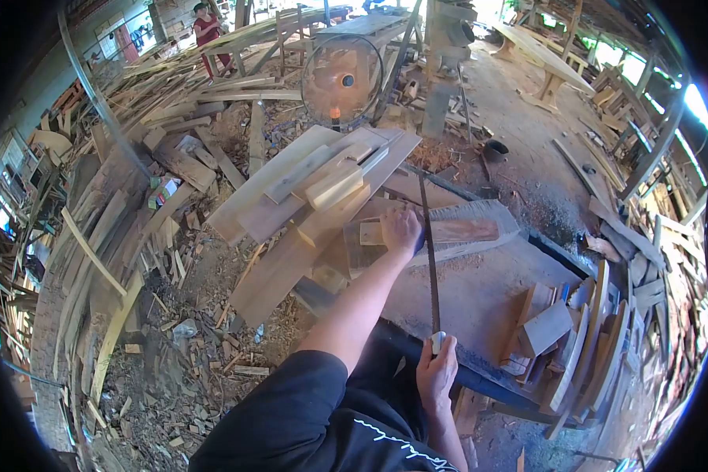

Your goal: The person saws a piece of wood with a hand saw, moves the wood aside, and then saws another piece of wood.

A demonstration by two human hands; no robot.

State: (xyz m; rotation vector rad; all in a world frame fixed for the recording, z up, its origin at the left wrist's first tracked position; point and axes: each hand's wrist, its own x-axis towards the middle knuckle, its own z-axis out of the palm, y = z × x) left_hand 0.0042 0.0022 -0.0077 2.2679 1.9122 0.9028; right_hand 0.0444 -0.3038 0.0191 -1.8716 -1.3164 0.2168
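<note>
My left hand (403,229) reaches across the bench and presses on a long wooden block (468,230), with its fingers bent over the top near the left end. The block has a reddish-brown recess and pale, rough sides. In my right hand (437,371), closer to my body, is the pale grip of a long, narrow dark saw (430,259). Its blade points away from me and crosses over the block just right of my left hand. A flat bench top (480,295) lies under the block.
Curved wooden pieces (598,346) are stacked at the bench's right end. Planks (287,185) lie beyond the block to the left. Offcuts and chips (181,385) cover the floor. A round fan (343,82) stands ahead; a person (207,39) is far back left.
</note>
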